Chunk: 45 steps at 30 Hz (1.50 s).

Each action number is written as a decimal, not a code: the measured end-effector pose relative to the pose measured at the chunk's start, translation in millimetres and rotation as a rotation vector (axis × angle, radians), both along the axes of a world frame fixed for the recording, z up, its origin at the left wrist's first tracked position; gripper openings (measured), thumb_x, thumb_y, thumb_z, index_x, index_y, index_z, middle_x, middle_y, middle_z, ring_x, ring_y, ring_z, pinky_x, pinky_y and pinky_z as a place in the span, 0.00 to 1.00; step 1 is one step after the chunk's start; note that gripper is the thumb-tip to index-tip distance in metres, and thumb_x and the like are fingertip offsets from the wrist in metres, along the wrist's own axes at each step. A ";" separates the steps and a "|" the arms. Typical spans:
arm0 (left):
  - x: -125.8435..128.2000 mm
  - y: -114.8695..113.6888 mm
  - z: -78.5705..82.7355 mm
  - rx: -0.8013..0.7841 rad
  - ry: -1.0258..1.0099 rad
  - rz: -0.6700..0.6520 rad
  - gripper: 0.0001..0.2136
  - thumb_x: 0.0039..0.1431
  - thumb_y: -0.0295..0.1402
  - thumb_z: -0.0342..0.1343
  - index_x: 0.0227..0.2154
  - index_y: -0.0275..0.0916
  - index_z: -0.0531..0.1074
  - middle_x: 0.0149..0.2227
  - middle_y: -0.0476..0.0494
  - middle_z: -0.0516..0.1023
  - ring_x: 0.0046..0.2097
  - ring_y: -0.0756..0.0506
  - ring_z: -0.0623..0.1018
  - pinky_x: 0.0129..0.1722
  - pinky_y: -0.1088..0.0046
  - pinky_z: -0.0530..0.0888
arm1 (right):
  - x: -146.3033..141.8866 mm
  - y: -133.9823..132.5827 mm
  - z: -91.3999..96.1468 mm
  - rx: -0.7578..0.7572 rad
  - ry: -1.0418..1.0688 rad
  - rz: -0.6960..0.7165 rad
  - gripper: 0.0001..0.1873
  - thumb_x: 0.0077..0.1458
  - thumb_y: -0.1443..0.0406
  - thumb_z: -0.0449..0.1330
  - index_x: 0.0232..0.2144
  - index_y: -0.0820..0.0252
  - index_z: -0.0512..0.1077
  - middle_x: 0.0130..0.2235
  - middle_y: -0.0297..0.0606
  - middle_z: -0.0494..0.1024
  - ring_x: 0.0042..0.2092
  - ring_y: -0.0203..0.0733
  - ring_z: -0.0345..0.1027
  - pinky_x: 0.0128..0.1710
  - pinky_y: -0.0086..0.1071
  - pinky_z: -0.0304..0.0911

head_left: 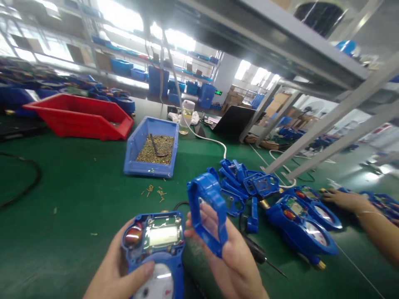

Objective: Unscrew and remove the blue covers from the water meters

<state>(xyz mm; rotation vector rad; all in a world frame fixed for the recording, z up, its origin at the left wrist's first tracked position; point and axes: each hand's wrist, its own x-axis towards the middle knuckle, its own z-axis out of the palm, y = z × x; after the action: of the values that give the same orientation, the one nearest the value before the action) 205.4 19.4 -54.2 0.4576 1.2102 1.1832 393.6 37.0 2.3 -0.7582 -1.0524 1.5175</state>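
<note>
My left hand (124, 265) grips a blue meter body (174, 265), its thumb resting over the white round dial. The body's upper end is uncovered, showing a circuit board with a pale display (163, 236) and a red-brown cylindrical part, perhaps a battery (133, 234). Just to the right, my right hand (230, 257) holds a blue plastic cover frame (207, 207) with a window, tilted on edge and apart from the body. Behind the right hand lies a black electric screwdriver (257, 251) with a long thin bit. Loose brass screws (160, 193) are scattered on the green table ahead.
A blue bin (131, 160) contains many small brass screws and a dark hex key (154, 145). Beside it stands a red bin (81, 120). Blue covers (262, 182) and open meters (304, 224) lie rightward, where a co-worker's hand (343, 199) reaches in. Metal shelf legs (327, 112) rise behind.
</note>
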 end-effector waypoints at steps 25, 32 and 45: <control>1.6 -2.9 22.0 0.074 -0.238 -0.036 0.42 0.33 0.30 0.71 0.55 0.42 0.60 0.48 0.37 0.75 0.49 0.34 0.75 0.52 0.57 0.69 | -14.8 35.1 28.5 0.520 -1.320 0.319 0.29 0.45 0.68 0.65 0.52 0.54 0.67 0.55 0.44 0.63 0.54 0.51 0.61 0.54 0.47 0.60; 2.7 -2.9 24.5 0.065 -0.254 -0.037 0.42 0.34 0.28 0.70 0.55 0.41 0.57 0.49 0.37 0.74 0.50 0.35 0.74 0.51 0.59 0.69 | -15.3 32.8 32.5 0.460 -1.411 0.318 0.31 0.44 0.69 0.66 0.52 0.52 0.67 0.56 0.41 0.62 0.54 0.50 0.62 0.55 0.46 0.61; 1.9 -2.4 19.1 0.082 -0.240 -0.005 0.43 0.33 0.26 0.70 0.55 0.41 0.56 0.52 0.37 0.71 0.54 0.34 0.70 0.53 0.59 0.68 | -17.9 38.8 36.1 0.466 -1.462 0.379 0.32 0.42 0.69 0.69 0.51 0.51 0.68 0.53 0.39 0.64 0.48 0.48 0.68 0.49 0.42 0.67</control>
<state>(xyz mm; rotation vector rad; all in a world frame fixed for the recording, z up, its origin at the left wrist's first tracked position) 207.3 17.0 -35.1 0.3676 0.9560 1.2485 375.7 75.8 38.4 -1.3887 -2.6101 0.7304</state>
